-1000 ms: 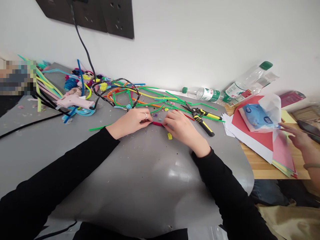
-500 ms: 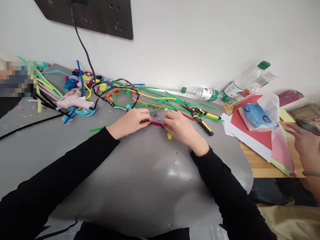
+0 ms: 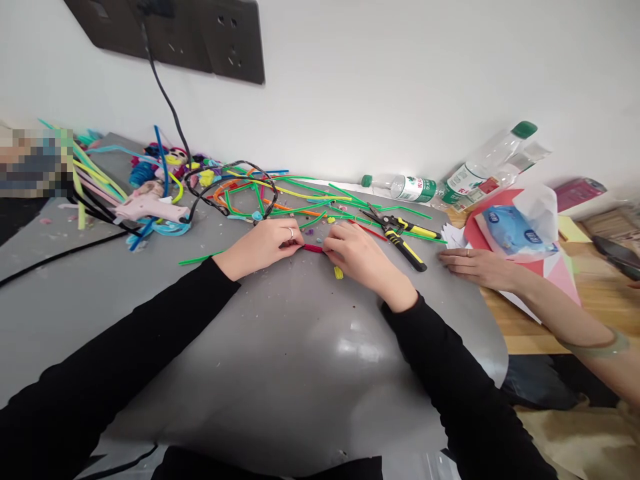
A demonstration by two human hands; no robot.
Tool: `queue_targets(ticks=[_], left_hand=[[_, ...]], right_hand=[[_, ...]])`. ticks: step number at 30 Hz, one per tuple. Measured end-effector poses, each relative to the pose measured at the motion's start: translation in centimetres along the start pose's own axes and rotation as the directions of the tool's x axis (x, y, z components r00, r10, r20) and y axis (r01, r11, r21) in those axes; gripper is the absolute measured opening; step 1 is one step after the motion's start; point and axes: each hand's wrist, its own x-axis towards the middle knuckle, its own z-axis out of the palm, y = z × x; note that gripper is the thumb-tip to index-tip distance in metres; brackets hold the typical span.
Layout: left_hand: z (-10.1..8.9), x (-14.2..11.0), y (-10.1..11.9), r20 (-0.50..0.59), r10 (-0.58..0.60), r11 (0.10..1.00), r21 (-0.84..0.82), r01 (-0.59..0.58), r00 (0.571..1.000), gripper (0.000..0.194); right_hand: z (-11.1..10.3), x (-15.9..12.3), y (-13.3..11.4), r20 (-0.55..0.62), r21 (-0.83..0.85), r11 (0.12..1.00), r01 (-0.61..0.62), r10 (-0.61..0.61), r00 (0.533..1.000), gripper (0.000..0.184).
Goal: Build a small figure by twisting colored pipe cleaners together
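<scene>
Between my two hands stretches a short red pipe cleaner (image 3: 313, 248), held just above or on the grey table (image 3: 280, 360). My left hand (image 3: 265, 245), with a ring on it, pinches its left end. The fingers of my right hand (image 3: 350, 252) are closed on the right end. Just below my right hand lies a small yellow fuzzy piece (image 3: 339, 273). Pliers with yellow and black handles (image 3: 400, 237) rest to the right of it. Behind my hands spreads a tangle of green pipe cleaners (image 3: 295, 190) with orange and yellow ones.
A pink glue gun (image 3: 150, 203) with a black cable lies at the left. Plastic bottles (image 3: 415, 189) lean along the wall. At the right are a tissue pack (image 3: 515, 230), coloured paper and another person's hand (image 3: 480, 268) reaching over the table edge.
The other person's arm at the right has moved left, and its hand is now at the papers by the table's edge. My hands hold nearly the same place on the red pipe cleaner.
</scene>
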Motion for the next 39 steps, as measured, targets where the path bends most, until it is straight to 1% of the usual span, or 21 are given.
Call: queue_targets(ticks=[8, 12, 18, 24, 28, 35, 39], left_hand=[[0.04, 0.04, -0.07, 0.002, 0.022, 1.000, 0.022, -0.022, 1.000, 0.024], [0.02, 0.06, -0.07, -0.006, 0.009, 1.000, 0.015, -0.009, 1.000, 0.023], [-0.35, 0.16, 0.32, -0.011, -0.041, 0.999, -0.025, 0.041, 0.999, 0.022], [-0.29, 0.22, 0.54, -0.051, -0.161, 0.982, -0.113, 0.154, 0.986, 0.020], [-0.15, 0.30, 0.42, -0.042, -0.212, 0.969, -0.136, 0.205, 0.976, 0.017], [-0.24, 0.40, 0.63, -0.029, -0.237, 0.964, -0.132, 0.232, 0.971, 0.017], [-0.18, 0.39, 0.50, 0.012, -0.242, 0.962, -0.131, 0.241, 0.970, 0.016]], right_hand=[[-0.09, -0.03, -0.01, -0.008, 0.024, 1.000, 0.005, -0.005, 1.000, 0.028], [-0.09, -0.02, 0.01, -0.007, 0.028, 1.000, 0.003, -0.003, 1.000, 0.026], [-0.09, 0.01, -0.01, -0.001, 0.033, 0.999, -0.004, 0.004, 1.000, 0.027], [-0.06, -0.04, 0.02, -0.003, 0.035, 0.999, -0.002, 0.002, 1.000, 0.027], [-0.03, -0.06, 0.05, -0.007, 0.044, 0.999, -0.003, 0.003, 1.000, 0.027], [0.02, 0.00, 0.10, -0.003, 0.031, 0.999, -0.004, 0.004, 1.000, 0.028], [0.02, -0.02, 0.04, -0.010, 0.038, 0.999, -0.004, 0.004, 1.000, 0.028]])
